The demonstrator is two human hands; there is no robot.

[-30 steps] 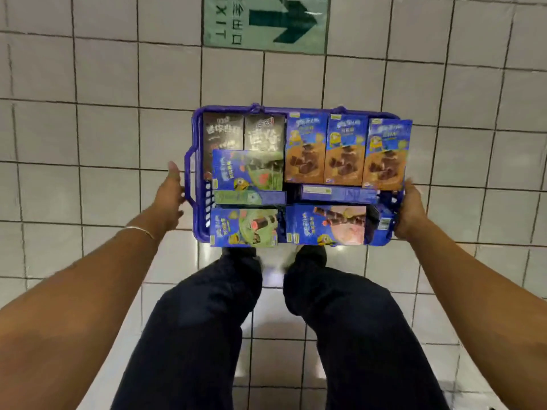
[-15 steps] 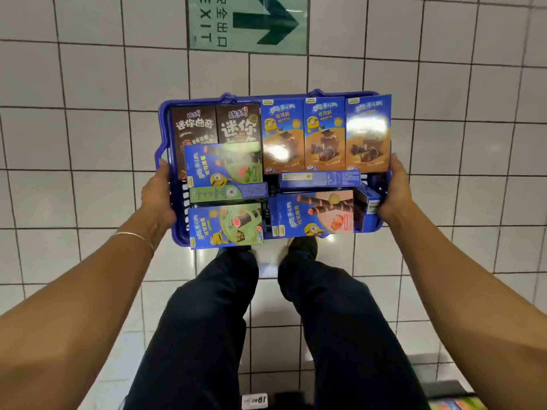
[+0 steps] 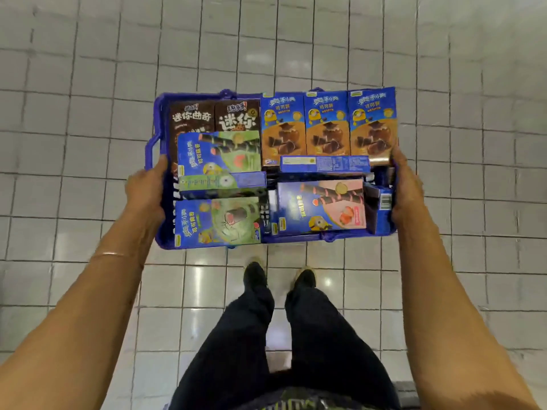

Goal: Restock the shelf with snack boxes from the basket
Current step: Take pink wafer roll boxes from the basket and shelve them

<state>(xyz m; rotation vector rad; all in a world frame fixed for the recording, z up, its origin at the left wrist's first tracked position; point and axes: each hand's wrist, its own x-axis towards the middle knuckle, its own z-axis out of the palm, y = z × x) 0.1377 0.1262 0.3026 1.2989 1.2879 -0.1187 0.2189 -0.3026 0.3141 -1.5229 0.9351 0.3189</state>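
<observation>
A purple plastic basket (image 3: 154,149) full of snack boxes hangs in the air above the tiled floor in front of me. My left hand (image 3: 145,190) grips its left side and my right hand (image 3: 407,184) grips its right side. Inside stand three blue and orange boxes (image 3: 327,125) at the back right and two dark brown boxes (image 3: 192,116) at the back left. Blue and green boxes (image 3: 217,220) lie flat at the front left, and a blue and pink box (image 3: 321,207) lies at the front right. No shelf is in view.
Pale square floor tiles (image 3: 88,143) spread all around. My legs in dark trousers (image 3: 251,335) and my dark shoes (image 3: 254,275) stand below the basket. A thin bracelet (image 3: 108,255) sits on my left wrist.
Both hands closed on the basket's sides and lifted it off the floor towards me. The view tilted down, so the green exit sign at the top is gone.
</observation>
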